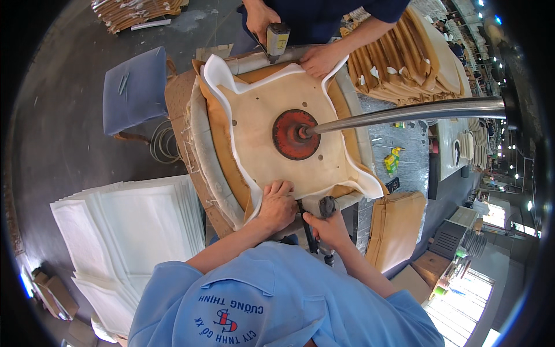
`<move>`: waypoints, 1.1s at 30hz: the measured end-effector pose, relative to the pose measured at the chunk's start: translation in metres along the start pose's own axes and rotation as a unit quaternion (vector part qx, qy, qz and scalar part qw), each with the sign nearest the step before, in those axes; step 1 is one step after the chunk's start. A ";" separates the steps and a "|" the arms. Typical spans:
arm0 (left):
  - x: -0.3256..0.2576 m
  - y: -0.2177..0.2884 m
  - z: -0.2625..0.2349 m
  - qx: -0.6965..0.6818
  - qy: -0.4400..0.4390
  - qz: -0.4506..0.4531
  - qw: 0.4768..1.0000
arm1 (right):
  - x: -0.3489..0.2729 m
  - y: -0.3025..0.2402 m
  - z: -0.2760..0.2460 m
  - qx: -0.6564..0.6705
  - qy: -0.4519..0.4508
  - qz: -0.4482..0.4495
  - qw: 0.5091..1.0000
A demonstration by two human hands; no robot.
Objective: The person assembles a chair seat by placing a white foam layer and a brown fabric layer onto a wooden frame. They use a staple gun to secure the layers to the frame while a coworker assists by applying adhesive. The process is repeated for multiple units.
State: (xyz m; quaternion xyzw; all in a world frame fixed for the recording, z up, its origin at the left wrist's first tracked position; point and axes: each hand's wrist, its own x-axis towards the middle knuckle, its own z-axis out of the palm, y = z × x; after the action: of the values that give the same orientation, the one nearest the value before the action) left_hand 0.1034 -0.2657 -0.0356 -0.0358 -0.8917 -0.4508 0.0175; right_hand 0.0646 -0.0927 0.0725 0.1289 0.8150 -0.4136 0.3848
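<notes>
A seat panel (254, 144) of pale wood lies underside up on a padded stand, wrapped round by white padding (226, 104) and a tan cover (215, 153). A round red press plate (289, 130) bears on its middle. My left hand (278, 206) is closed over the panel's near edge, fingers curled onto the folded tan cover and padding. In my right hand (330, 229) is a staple gun (319, 206), its nose at the near edge close to my left hand. Across the panel, a co-worker's hand holds another staple gun (277, 39); their other hand (321, 60) presses the far right corner.
A metal arm (410, 112) runs from the plate to the right. Stacked tan covers (399, 58) stand far right, more tan pieces (396, 228) near right. White sheets (133, 220) are piled at left, beyond them a blue-seated chair (134, 89). A yellow-green packet (392, 161) lies right.
</notes>
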 end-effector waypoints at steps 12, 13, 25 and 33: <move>0.023 0.017 -0.022 0.097 -0.102 -0.039 0.989 | -0.002 0.009 0.004 -0.067 0.059 -0.062 0.994; 0.031 0.020 -0.030 0.115 -0.138 -0.060 0.982 | -0.007 0.016 0.001 0.017 0.067 -0.062 0.996; 0.075 0.047 0.051 0.068 -0.067 0.110 0.989 | -0.016 0.077 -0.061 0.185 0.159 -0.136 0.960; 0.082 0.044 0.069 0.039 -0.014 0.092 0.995 | 0.009 0.042 -0.103 0.093 0.068 -0.054 0.992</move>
State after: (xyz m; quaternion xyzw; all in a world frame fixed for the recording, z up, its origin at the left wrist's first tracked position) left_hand 0.0256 -0.1807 -0.0361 -0.1230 -0.9019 -0.4113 0.0479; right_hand 0.0273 0.0120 0.0794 0.1475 0.8033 -0.4980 0.2914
